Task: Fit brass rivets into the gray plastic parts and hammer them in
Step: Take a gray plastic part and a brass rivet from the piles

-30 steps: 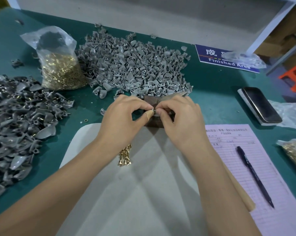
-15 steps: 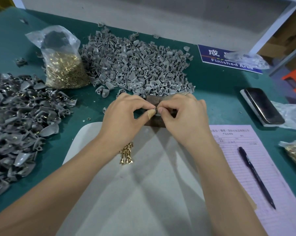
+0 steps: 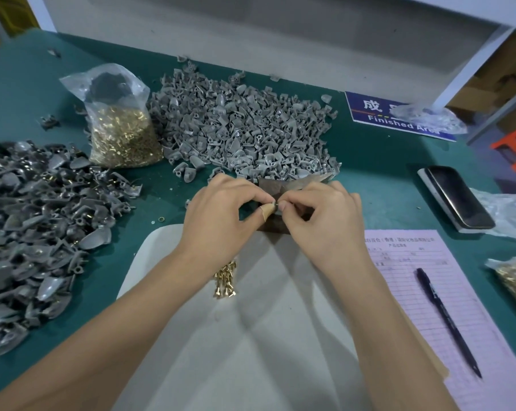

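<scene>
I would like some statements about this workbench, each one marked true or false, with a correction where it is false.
1. A black pen lies on the pink form. True.
2. The bag of brass rivets stands to the right of the phone. False: that bag stands far to the left of it, beside the middle pile of gray parts.
3. The left hand and the right hand meet fingertip to fingertip over a small piece. True.
4. The loose brass rivets lie on the green table. False: they lie on the white mat.
5. The blue sign reads "Finished Area". True.
</scene>
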A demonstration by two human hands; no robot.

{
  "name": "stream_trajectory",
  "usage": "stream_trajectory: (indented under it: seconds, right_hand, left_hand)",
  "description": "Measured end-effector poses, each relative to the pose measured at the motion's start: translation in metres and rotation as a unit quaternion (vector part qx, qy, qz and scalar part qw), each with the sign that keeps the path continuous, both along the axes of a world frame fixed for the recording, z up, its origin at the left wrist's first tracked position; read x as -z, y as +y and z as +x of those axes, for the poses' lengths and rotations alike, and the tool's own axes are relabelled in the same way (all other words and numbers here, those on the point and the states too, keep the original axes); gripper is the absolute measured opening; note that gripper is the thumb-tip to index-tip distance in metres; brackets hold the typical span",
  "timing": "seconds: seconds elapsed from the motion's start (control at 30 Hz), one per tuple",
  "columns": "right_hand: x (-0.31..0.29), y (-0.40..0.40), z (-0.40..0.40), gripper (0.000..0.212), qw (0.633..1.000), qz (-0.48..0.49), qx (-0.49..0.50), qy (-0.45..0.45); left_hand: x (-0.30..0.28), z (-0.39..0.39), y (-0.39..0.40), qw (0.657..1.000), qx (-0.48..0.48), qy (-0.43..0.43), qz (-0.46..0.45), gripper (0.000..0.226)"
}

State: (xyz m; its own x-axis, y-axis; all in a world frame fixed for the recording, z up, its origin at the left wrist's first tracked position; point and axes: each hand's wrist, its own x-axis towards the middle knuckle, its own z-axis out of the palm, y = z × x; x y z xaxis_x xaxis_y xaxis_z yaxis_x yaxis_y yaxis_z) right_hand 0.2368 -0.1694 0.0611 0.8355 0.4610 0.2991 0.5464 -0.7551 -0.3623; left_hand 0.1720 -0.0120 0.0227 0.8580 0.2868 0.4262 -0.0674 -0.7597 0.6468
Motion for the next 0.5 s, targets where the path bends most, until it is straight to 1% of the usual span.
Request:
stream_trajectory:
  seconds: [0.17, 0.37, 0.5]
  right_hand:
    - [0.0006, 0.0000, -0.0014, 0.013, 1.000, -0.004, 0.001, -0.007]
    - [0.0040, -0.0013, -0.0035, 0.011, 1.000, 0.003, 0.006, -0.010]
    - [0.0052, -0.0026, -0.0082, 0.012, 0.999, 0.042, 0.003, -0.025]
  left_hand:
    - [-0.0002, -0.0001, -0.0010, 1.000, -0.004, 0.006, 0.004, 0.007]
    - [-0.0012, -0.0018, -0.0034, 1.000, 0.022, 0.006, -0.010, 0.009]
    - [-0.0017, -0.0010, -0.0026, 1.000, 0.023, 0.011, -0.009, 0.007]
